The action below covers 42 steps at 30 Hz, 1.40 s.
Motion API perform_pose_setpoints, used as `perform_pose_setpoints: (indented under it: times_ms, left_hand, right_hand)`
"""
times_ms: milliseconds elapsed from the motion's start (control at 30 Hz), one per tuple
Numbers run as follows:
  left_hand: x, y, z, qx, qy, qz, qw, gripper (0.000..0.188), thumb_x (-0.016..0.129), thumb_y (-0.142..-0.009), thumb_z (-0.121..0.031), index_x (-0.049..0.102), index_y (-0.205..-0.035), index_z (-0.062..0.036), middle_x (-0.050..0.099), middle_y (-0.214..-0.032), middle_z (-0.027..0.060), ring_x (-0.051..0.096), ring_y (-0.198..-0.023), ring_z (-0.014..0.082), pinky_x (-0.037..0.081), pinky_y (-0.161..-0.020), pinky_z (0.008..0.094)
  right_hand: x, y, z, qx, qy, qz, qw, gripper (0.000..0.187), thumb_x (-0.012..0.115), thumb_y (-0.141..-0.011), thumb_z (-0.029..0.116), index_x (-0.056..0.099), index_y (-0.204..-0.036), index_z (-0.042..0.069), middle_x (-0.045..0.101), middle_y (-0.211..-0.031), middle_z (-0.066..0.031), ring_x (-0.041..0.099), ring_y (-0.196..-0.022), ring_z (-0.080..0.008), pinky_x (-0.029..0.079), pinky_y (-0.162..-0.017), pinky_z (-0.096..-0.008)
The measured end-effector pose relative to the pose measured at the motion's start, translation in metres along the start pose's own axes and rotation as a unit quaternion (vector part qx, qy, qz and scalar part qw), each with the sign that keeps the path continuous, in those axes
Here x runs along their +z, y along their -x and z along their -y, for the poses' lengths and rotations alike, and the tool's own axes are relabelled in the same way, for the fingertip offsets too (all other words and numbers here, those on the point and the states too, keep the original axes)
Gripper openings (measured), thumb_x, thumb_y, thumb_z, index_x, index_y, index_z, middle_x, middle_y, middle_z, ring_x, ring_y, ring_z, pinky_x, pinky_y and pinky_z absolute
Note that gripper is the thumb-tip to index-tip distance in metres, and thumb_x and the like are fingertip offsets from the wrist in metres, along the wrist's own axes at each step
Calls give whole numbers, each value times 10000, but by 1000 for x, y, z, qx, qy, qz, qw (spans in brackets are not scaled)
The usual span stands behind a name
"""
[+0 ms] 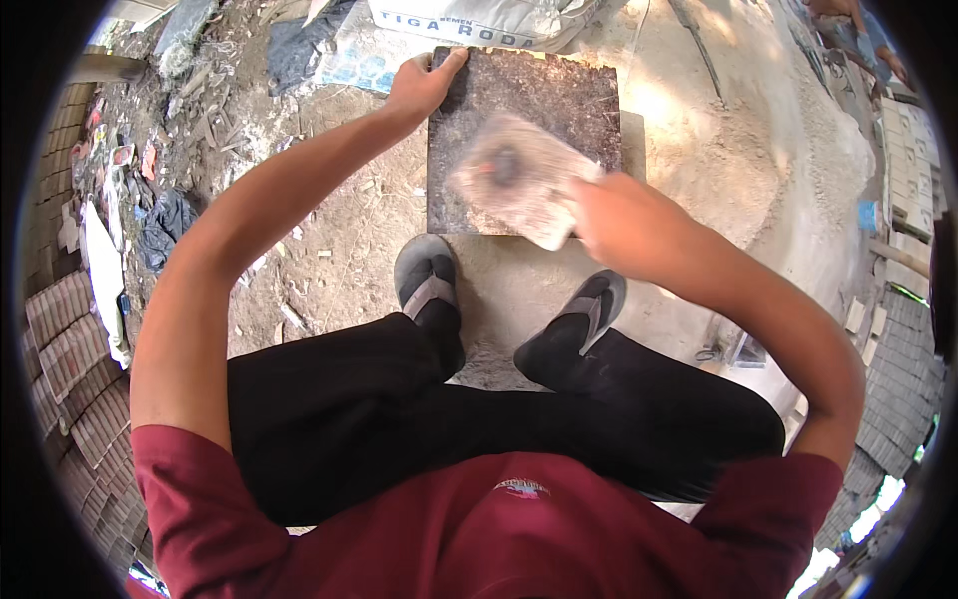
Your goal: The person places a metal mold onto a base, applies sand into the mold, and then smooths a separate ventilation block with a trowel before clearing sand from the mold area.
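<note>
My left hand [419, 88] clamps the upper left corner of the dark board [539, 88], beyond my sandals [411, 268]; my right hand [627, 225] grips a blurred pale plate [539, 185] over the board's lower part.

rough matt board [544, 88], matt cloth shirt [419, 529], matt cloth trousers [329, 409], rough earthen ground [334, 245]

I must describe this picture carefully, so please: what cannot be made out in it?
In the head view:
Slab: blur hides what its dark spot is.
Right hand: blur hides its fingers' exact hold.
Board: the slab covers part.
Sack: cut off by the top edge.
Other person: also cut off there.
</note>
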<state>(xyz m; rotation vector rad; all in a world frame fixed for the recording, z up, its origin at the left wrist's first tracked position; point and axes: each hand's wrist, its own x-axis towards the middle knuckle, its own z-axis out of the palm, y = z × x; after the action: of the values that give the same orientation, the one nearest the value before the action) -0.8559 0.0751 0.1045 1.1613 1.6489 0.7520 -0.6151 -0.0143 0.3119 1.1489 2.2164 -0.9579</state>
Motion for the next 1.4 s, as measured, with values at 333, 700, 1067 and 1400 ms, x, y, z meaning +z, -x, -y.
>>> perform_pose_setpoints:
  times_ms: [333, 700, 1067, 1400]
  left_hand:
    - [6, -2, -24, -39, 46, 8, 998, 684, 504, -919, -559, 606, -1157, 73, 655, -1040, 150, 577, -940, 199, 437, -853, 325]
    - [7, -7, -19, 17, 0, -1, 1000, 650, 481, -928, -558, 655, -1003, 63, 665, -843, 168, 590, -803, 215, 456, -756, 353]
    - [9, -10, -17, 31, -29, 5, 999, 719, 453, -928, -585, 643, -924, 107, 634, -733, 194, 597, -698, 258, 471, -688, 389]
    - [0, -17, -14, 39, -127, 21, 991, 750, 421, -929, -588, 606, -941, 138, 645, -758, 268, 646, -758, 361, 490, -732, 437]
  right_hand:
    - [28, 8, -48, 76, -22, -8, 997, 380, 533, -782, 30, 545, -1145, -84, 635, -837, -290, 651, -807, -404, 533, -728, -464]
    - [-1, -38, -66, 64, -29, -55, 996, 149, 547, -769, 48, 609, -856, -55, 606, -669, -271, 640, -681, -409, 517, -638, -481]
    - [-34, -63, -61, 163, -58, 15, 985, 156, 500, -764, 32, 604, -839, -58, 618, -668, -250, 656, -665, -387, 542, -621, -444]
    - [-51, -117, -52, 241, -101, -40, 964, 337, 449, -821, 14, 558, -1115, -111, 629, -736, -238, 620, -539, -340, 545, -556, -429]
